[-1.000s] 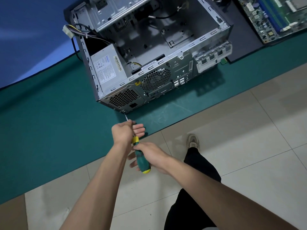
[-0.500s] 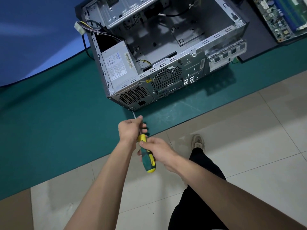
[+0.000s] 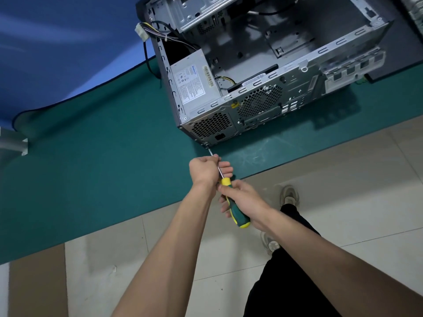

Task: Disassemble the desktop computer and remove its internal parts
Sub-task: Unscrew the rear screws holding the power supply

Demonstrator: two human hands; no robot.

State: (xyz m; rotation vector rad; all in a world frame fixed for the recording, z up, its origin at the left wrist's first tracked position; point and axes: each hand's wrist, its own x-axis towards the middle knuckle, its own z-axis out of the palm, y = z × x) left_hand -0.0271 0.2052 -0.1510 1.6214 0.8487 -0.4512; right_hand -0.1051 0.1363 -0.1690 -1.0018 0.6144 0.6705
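Gripping the screwdriver (image 3: 233, 202) handle, right hand (image 3: 246, 201); left hand (image 3: 206, 170) pinching its shaft; tip against computer case (image 3: 270, 104).

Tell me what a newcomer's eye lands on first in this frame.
The green-and-yellow screwdriver at centre, its tip at the near bottom corner of the open computer case: the right hand grips the handle, the left hand holds the shaft. Next, the grey power supply inside the case's left corner, on the green mat.

Computer case (image 3: 263, 72) top past frame edge
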